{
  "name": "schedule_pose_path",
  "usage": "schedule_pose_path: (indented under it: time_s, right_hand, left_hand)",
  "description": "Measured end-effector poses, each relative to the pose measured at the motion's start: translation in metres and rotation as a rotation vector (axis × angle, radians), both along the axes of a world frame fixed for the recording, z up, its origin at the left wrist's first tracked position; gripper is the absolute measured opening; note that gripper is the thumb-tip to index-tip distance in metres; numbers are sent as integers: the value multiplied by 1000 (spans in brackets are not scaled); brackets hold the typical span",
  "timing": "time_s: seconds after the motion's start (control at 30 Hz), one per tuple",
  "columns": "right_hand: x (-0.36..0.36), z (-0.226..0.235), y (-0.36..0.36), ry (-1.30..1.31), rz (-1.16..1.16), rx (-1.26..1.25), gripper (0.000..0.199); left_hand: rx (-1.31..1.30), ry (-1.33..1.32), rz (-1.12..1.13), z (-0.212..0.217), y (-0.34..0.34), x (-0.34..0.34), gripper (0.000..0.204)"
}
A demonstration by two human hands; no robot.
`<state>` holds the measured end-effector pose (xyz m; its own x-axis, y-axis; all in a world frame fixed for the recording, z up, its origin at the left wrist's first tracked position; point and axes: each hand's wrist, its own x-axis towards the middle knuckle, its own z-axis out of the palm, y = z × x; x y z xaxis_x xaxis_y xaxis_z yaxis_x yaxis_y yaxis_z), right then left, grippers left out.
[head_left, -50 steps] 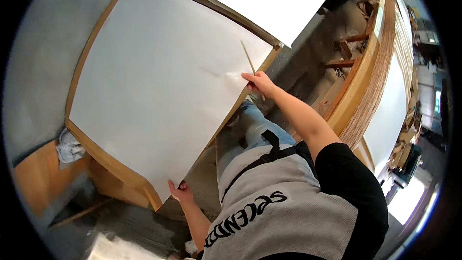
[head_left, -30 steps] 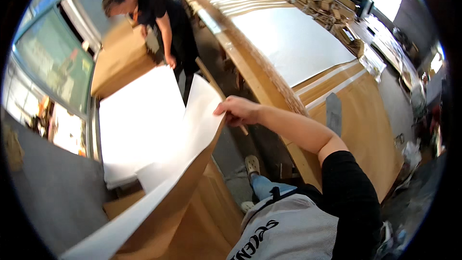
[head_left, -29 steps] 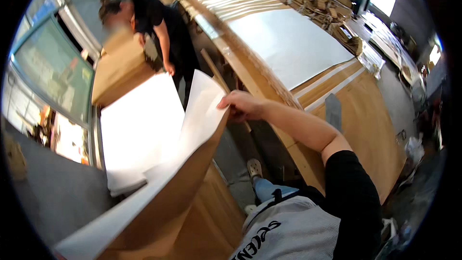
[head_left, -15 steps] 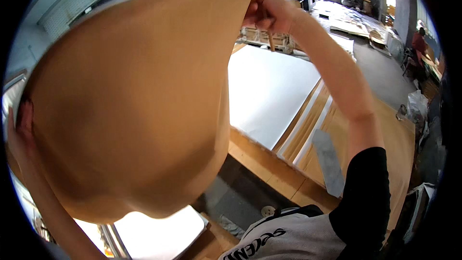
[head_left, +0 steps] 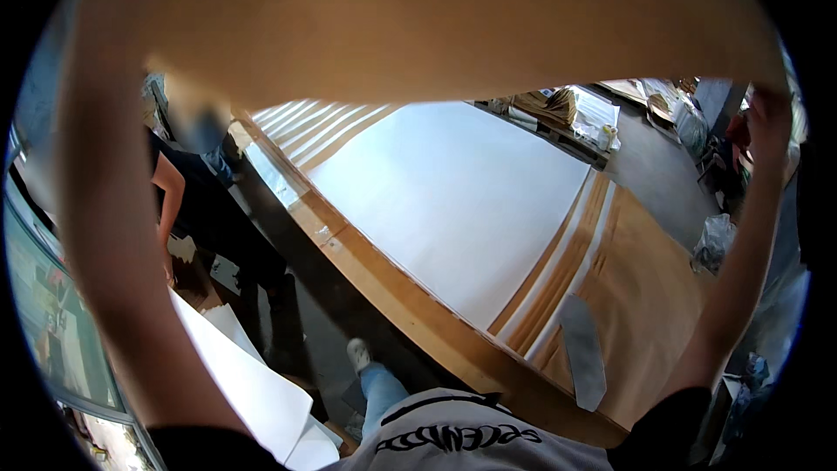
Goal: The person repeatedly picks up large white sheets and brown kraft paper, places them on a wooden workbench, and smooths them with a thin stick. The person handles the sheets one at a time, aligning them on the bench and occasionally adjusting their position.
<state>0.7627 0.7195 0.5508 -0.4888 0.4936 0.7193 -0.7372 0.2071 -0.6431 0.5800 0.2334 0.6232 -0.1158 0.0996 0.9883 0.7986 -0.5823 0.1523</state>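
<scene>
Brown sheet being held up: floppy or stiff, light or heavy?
Likely floppy: the brown sheet shows a curved lower edge, though fisheye bending may exaggerate it. Probably light for its size: it's held up, the right hand at its edge.

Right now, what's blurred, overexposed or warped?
Head view: the broad brown paper-like sheet and bare left forearm look out of focus; head view: the flat white sheet at lower left nearly blows out; head view: the green glass panel bends along the left rim.

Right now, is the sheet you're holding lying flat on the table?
No: the brown-faced sheet is raised across the top of the view, the right hand at its right end, the table showing below.
</scene>
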Motion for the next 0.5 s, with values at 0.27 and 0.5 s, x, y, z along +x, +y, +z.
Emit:
schedule_pose_path:
  time_s: [0.27, 0.5]
  right_hand:
    - [43, -203, -116, -218, -733, -375, 40]
    - [-21, -392, -272, -353, -936, -915, 47]
  left_hand:
    - [-134, -803, -304, -176, 13, -175, 34]
    - [-507, -1502, -444, -410, -21, -275, 48]
